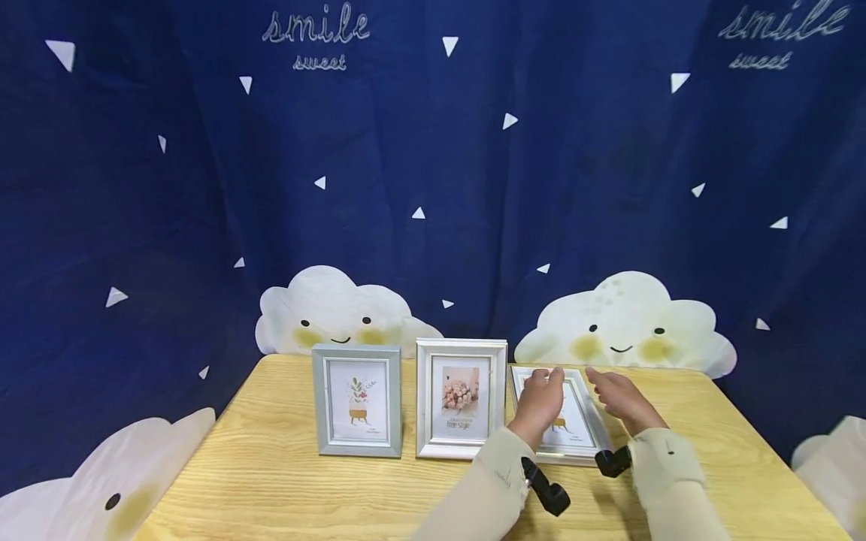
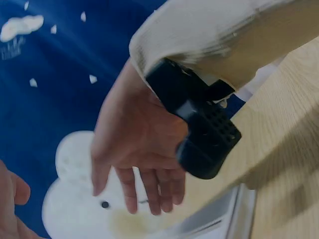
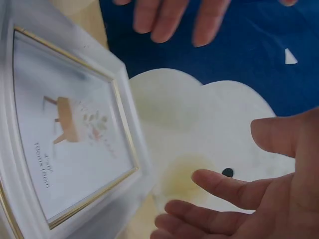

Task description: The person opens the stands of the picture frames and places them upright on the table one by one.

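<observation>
A white picture frame with a gold inner line (image 1: 575,421) lies face up on the table, on the right of three frames. Over its left part is my left hand (image 1: 541,402), fingers extended and holding nothing. My right hand (image 1: 625,400) hovers near the frame's right edge, palm toward the left hand, fingers loosely extended. In the right wrist view the lying frame (image 3: 142,149) shows its plant-pot print, and a gap separates the right fingers (image 3: 224,186) from it. The left wrist view has the left palm (image 2: 142,142) above the frame's corner (image 2: 241,214).
To the left, a white frame with a flower photo (image 1: 425,398) stands upright, and beyond it a grey-blue frame (image 1: 322,402) also stands. The wooden table (image 1: 271,481) ends at a dark blue curtain (image 1: 473,150) printed with clouds. Black wrist cameras (image 1: 551,492) are strapped on both wrists.
</observation>
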Demonstrator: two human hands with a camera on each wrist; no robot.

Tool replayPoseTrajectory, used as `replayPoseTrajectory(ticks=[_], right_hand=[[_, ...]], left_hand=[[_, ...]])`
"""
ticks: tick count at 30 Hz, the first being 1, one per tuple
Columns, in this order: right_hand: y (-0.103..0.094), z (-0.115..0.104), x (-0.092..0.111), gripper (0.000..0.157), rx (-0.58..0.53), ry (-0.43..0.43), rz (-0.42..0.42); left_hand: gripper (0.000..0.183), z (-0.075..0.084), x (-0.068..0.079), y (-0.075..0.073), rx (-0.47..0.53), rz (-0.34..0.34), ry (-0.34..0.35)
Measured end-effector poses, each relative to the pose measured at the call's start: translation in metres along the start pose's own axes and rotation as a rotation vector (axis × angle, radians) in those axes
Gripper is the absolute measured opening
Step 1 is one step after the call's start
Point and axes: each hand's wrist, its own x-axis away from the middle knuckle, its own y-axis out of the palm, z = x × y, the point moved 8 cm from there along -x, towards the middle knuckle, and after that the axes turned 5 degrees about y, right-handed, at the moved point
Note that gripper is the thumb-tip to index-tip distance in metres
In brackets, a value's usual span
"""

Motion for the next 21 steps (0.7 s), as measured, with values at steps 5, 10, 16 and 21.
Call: replayPoseTrajectory(ticks=[5,10,16,21], right_hand=[[-0.004,0.01,-0.01,0.082,0.08,0.032,0.033],[-0.002,0.02,-0.02,0.066,0.073,0.061,0.067],[0.003,0.029,-0.027,0.066,0.049,0.096,0.064],[0.004,0.029,-0.028,0.063,0.014,0.074,0.04]], left_hand=[[0.05,-0.022,-0.009,0.008,0.026,0.069,-0.04],[0.056,-0.042,-0.012,0.007,0.013,0.119,-0.095],[0.06,-0.057,-0.015,0.01,-0.009,0.128,-0.139],[0.06,-0.061,-0.017,0.014,0.037,0.13,-0.137]])
